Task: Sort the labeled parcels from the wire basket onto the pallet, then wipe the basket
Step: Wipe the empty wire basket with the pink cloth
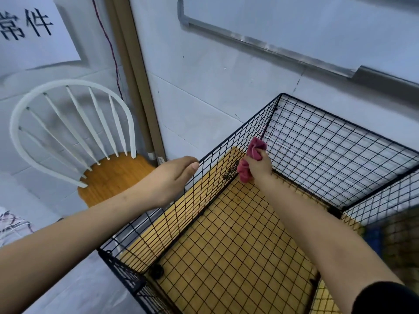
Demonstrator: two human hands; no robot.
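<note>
The black wire basket [328,141] fills the right half of the view, with nothing lying inside it. Through its mesh floor a yellow wooden surface shows. My right hand [260,165] reaches deep into the far left corner and grips a crumpled pink cloth [251,155], pressed against the mesh of the left wall. My left hand [172,177] rests on the top rim of that left wall, thumb on the wire; its fingers are hidden behind the hand. No parcels and no pallet are in view.
A white spindle-back chair [68,132] with a wooden seat stands left of the basket, against the grey wall. A paper sign [34,28] with black characters hangs at top left. A metal conduit [272,45] runs along the wall above the basket.
</note>
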